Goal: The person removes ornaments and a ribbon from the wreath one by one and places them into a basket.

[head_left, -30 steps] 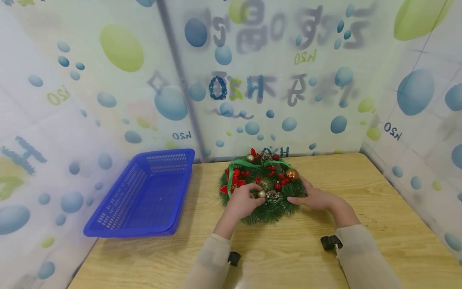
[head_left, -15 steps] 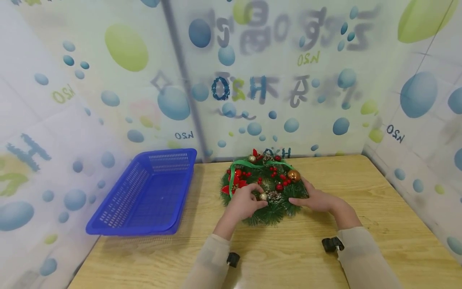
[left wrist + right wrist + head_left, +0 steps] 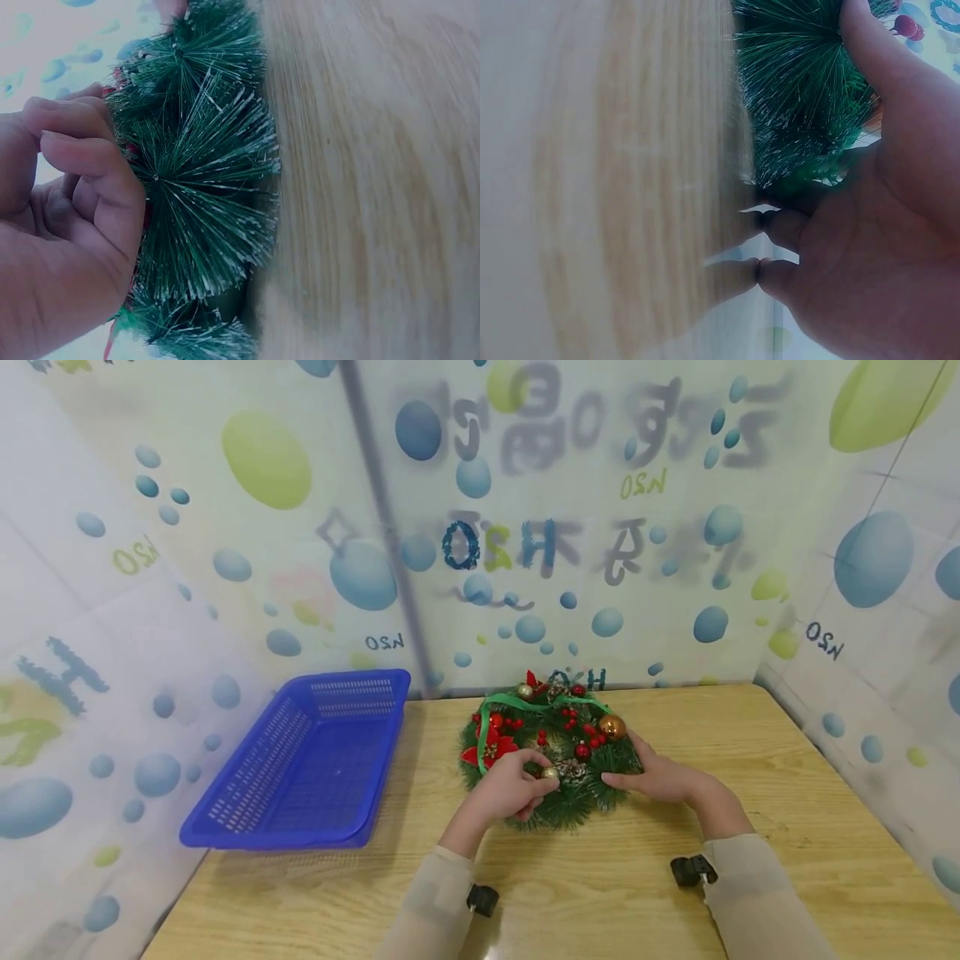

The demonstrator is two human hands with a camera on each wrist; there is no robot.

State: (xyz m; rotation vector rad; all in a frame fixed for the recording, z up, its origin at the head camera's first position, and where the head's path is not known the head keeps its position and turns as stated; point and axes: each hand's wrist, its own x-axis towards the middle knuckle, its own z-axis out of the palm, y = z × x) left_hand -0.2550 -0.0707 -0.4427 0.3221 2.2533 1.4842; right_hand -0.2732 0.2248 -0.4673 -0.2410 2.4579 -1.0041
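Note:
A green Christmas wreath [image 3: 566,810] lies on the wooden table, trimmed with red berries, pinecones, a poinsettia [image 3: 492,747] and a green ribbon [image 3: 510,700]. My left hand [image 3: 508,787] is over its front left part and pinches a small gold ball ornament [image 3: 551,773] between thumb and index finger. In the left wrist view the fingers of the left hand [image 3: 82,172] are curled, and the ball is hidden. At the right side my right hand [image 3: 663,777] grips the wreath, thumb on the needles and fingers round the outer edge. A larger copper-coloured ball [image 3: 612,727] sits by those fingers.
A blue plastic basket [image 3: 375,760] with slotted sides stands on the table to the left. Behind the table [image 3: 600,893] hangs a bubble-printed curtain [image 3: 525,602], close to the wreath's far side.
The left hand has shifted slightly towards me, and the gold ball between its fingers has come with it, slightly away from the wreath's middle. My right hand keeps its grip.

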